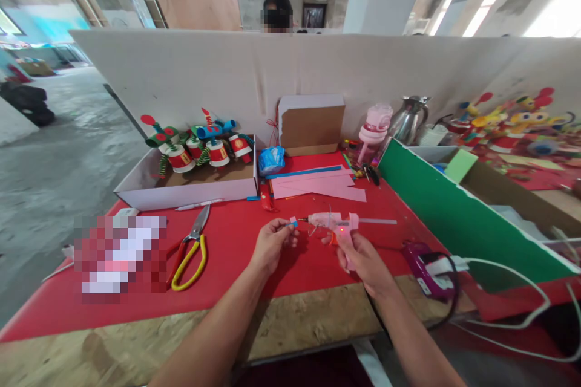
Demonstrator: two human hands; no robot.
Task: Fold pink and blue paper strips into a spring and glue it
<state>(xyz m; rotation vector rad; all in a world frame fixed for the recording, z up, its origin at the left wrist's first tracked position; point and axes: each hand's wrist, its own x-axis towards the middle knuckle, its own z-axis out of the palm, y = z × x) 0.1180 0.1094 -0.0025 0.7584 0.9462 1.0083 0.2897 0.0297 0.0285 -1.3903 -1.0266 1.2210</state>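
My right hand (pixel 361 260) is wrapped round the handle of a pink glue gun (pixel 330 221), whose small red light is lit. A clear glue stick (pixel 379 221) sticks out of its back end. The metal nozzle points left at a small blue and pink paper piece (pixel 293 222), close to it; whether they touch I cannot tell. My left hand (pixel 273 246) pinches that piece between thumb and fingertips. Left of it lie scissors (pixel 195 248) with one red and one yellow handle, and pink paper strips (pixel 318 186) lie behind both hands.
A white box (pixel 190 193) at back left holds several paper-cup figures (pixel 218 151). A green-sided box (pixel 445 211) stands right, beside a purple power strip (pixel 426 271) with cables. A pink bottle (pixel 374 130), steel jug (pixel 411 120) and white partition (pixel 204 66) are behind; a person is beyond.
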